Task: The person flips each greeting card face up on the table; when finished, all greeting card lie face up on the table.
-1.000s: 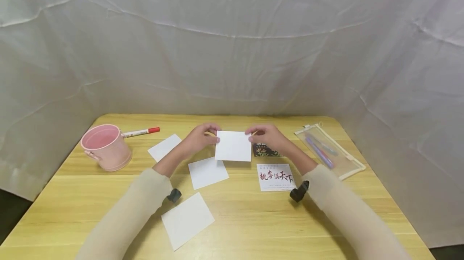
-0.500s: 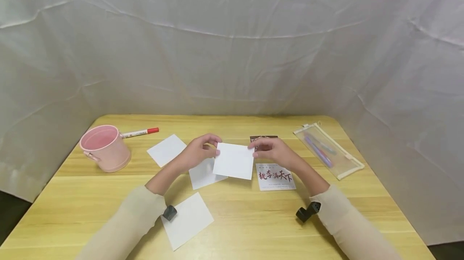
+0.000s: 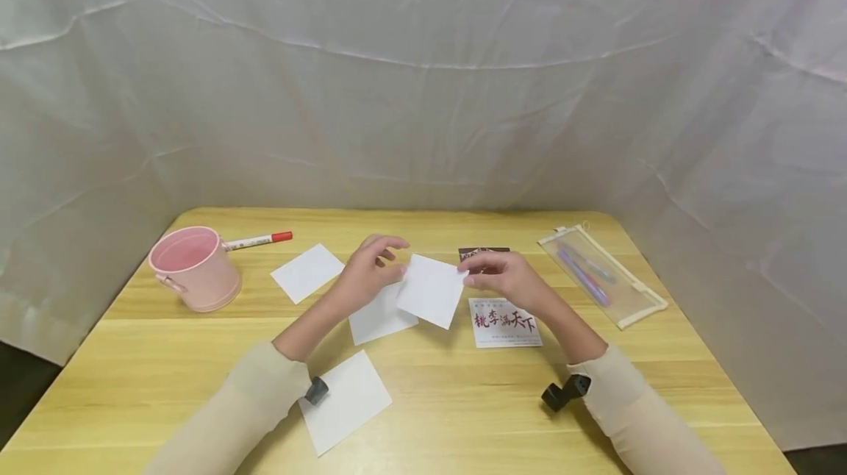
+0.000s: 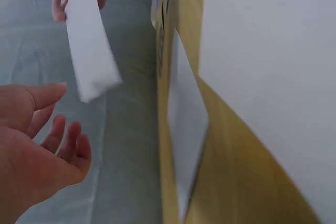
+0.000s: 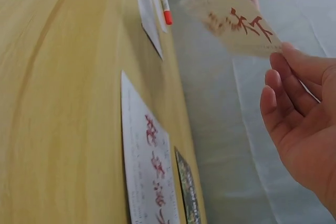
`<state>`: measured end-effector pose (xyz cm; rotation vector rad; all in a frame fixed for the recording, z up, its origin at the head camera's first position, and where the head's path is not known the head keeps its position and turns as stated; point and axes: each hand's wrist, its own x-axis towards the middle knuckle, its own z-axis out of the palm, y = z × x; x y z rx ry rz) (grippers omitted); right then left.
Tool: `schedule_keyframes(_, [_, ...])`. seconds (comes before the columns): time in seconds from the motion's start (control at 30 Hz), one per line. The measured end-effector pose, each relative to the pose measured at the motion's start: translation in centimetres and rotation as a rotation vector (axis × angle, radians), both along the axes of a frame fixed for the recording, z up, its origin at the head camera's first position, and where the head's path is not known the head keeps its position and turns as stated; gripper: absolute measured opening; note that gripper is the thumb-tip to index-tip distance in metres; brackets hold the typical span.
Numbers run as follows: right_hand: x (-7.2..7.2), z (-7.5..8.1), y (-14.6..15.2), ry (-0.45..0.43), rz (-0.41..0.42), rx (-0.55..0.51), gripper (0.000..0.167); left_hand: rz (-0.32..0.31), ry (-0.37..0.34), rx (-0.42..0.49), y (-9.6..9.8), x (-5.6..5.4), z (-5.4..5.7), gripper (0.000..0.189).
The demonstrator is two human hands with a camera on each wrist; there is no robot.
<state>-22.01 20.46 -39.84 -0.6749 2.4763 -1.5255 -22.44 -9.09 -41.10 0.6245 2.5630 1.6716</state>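
Head view: the right hand (image 3: 506,282) pinches the raised card (image 3: 432,293) by one corner, between thumb and fingers; the card lies at that hand's nine o'clock, tilted above the surface (image 3: 496,416). The left hand (image 3: 368,270) has fingers parted, gripping nothing, the card just apart at its four o'clock. Right hand nearer, in contact. Long axis: cannot be determined; outline appears near-square.
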Motion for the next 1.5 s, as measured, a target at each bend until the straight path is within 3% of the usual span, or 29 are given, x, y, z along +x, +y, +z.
schedule_keyframes(0.07, [0.2,0.3,-0.1,-0.012,-0.018,-0.02,0.023,-0.007,0.038,0.003,0.6,0.6,0.5,0.031])
schedule_keyframes(0.13, [0.4,0.5,-0.3,-0.01,-0.042,-0.032,0.022,-0.041,0.02,0.033,1.2,1.2,0.9,0.028])
schedule_keyframes(0.3, [0.7,0.9,-0.9,0.014,-0.117,-0.032,0.021,-0.125,-0.126,0.1,1.8,2.3,1.6,0.027])
schedule_keyframes(0.43, [1.0,1.1,-1.3,0.039,-0.159,-0.034,0.023,-0.142,-0.181,0.099,1.7,2.6,1.7,0.028])
schedule_keyframes(0.67, [1.2,1.2,-1.7,0.062,-0.183,-0.061,0.022,-0.144,-0.149,0.097,1.6,2.3,1.3,0.022])
schedule_keyframes(0.83, [1.3,1.3,-1.7,0.077,-0.189,-0.051,0.022,-0.109,-0.145,0.082,1.6,2.3,1.3,0.017])
schedule_keyframes(1.07, [1.5,1.7,-1.2,0.153,-0.125,0.048,0.014,-0.101,-0.124,0.047,2.0,1.8,1.2,0.016])
schedule_keyframes(1.33, [2.1,1.9,-1.3,0.351,0.104,0.159,0.013,-0.204,-0.084,-0.093,2.5,0.8,2.1,0.014])
schedule_keyframes(1.5, [2.2,1.7,-1.6,0.355,0.128,0.165,0.016,-0.25,-0.096,-0.124,2.9,0.3,2.7,0.017])
